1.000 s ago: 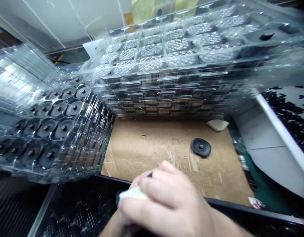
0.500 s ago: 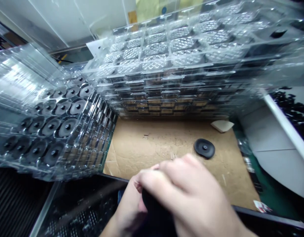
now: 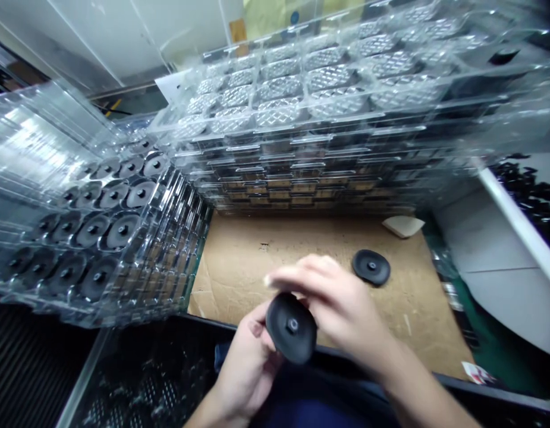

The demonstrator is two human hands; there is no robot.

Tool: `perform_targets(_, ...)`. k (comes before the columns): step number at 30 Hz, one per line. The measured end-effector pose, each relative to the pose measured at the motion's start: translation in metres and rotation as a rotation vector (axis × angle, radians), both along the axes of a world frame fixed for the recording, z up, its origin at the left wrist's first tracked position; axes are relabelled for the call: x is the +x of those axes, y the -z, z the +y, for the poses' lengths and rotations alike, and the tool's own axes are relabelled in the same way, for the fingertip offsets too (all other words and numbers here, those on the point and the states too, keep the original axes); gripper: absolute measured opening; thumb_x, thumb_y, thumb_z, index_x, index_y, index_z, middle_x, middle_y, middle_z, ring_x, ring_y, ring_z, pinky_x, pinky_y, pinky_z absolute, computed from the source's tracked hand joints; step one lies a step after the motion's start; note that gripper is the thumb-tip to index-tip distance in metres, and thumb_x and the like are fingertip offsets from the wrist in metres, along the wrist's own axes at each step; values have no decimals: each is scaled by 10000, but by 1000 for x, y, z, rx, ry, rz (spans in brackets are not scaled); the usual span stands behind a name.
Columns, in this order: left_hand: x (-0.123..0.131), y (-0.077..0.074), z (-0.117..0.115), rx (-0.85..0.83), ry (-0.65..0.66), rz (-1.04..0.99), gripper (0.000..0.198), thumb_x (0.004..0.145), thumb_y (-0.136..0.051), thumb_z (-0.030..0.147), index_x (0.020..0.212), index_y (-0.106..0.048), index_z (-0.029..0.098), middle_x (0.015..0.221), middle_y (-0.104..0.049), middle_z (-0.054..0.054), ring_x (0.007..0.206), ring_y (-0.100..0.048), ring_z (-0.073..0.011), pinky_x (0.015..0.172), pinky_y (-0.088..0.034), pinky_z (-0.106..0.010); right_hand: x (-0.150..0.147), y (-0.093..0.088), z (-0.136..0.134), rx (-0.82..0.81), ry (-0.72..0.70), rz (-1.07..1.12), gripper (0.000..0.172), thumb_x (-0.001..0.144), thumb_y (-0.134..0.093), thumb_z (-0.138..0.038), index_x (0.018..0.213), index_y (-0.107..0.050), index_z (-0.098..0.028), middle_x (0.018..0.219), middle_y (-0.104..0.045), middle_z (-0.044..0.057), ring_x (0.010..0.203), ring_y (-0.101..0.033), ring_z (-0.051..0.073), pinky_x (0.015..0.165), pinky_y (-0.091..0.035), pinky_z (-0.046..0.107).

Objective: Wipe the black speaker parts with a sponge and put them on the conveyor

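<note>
In the head view, a black oval part (image 3: 291,329), dished with a small round boss at its centre, is tilted with that face up toward me. My left hand (image 3: 252,356) grips it at its left and lower edge, fingers partly behind it. My right hand (image 3: 332,291) is just above and beside the part's upper right edge, its fingers stretched out to the left and slightly blurred. Whether its hidden thumb touches the part I cannot make out. A similar black oval part (image 3: 371,267) lies on the cardboard (image 3: 239,255), to the right of my right hand.
A tall stack of clear plastic trays (image 3: 279,113) stands at the back. Another tray stack (image 3: 118,232) at left holds rows of black oval parts. A pale wedge-shaped piece (image 3: 403,226) lies at the cardboard's far right corner. A white bin (image 3: 502,238) with small black pieces is at right.
My right hand has lifted from over the part and shifted up, its fingers straightening. The part in my left hand now shows its dished face. The part on the cardboard stays put.
</note>
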State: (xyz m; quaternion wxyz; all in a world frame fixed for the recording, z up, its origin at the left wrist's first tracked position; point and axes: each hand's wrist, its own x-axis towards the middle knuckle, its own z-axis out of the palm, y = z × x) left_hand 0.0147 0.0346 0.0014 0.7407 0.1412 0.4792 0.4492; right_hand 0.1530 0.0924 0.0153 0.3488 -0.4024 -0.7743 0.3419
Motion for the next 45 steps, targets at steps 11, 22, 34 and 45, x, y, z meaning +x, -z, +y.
perform_targets(11, -10, 6, 3, 2, -165, -147, 538, 602, -758, 384, 1104, -632, 236, 1166, -642, -110, 993, -621, -244, 832, -495, -305, 32, 69, -37, -230, 297, -92, 216, 859, -498, -273, 960, -683, -230, 799, -699, 17, 663, -644, 150, 547, -506, 239)
perform_targets(22, 1, -3, 8, 12, -185, -100, 404, 686, -717, 184, 1074, -644, 270, 1059, -695, -35, 924, -640, -153, 766, -507, -194, -14, -30, -23, -51, -10, -55, 230, 860, -439, -95, 977, -607, -201, 810, -662, -1, 677, -582, 145, 625, -457, 277)
perform_targets(34, 3, -9, 14, -99, -161, -245, 531, 423, -862, 162, 924, -712, 253, 943, -734, 4, 803, -665, -107, 700, -501, -117, 26, -25, -29, 22, 128, -243, 259, 881, -420, -135, 1057, -595, -210, 731, -609, 19, 620, -525, 150, 585, -397, 270)
perform_targets(45, -5, -6, 5, -28, -42, -403, 473, 569, -797, 317, 1017, -670, 230, 1059, -700, -65, 929, -663, -226, 843, -494, -284, 29, 37, -13, -193, 211, -72, 262, 908, -429, -213, 1093, -615, -214, 843, -636, 41, 735, -592, 143, 641, -473, 252)
